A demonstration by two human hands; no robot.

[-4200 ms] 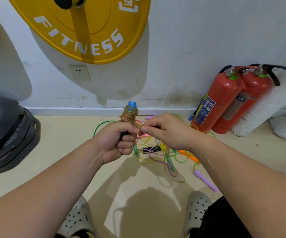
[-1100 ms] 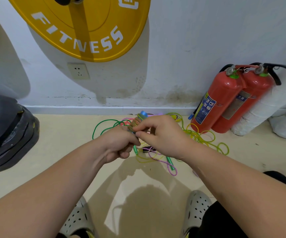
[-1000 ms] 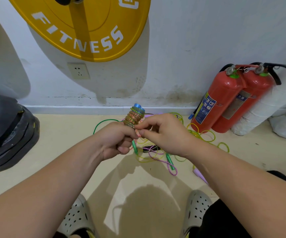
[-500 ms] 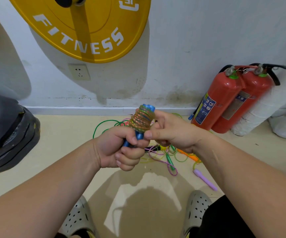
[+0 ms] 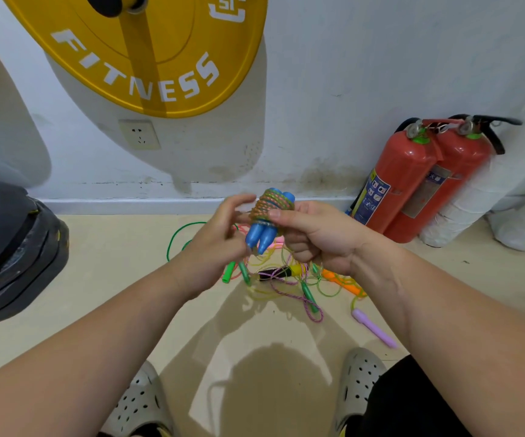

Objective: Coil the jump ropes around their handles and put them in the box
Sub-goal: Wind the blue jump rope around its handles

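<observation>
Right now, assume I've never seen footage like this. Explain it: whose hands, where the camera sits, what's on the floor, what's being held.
No machine here: a person wears one camera on the head, looking down at their own bare hands. The right hand grips two blue handles with rope coiled round them. The left hand is beside it, fingers loose and blurred. On the floor lie a tangle of loose ropes and a purple handle. Two red fire extinguishers stand by the wall.
</observation>
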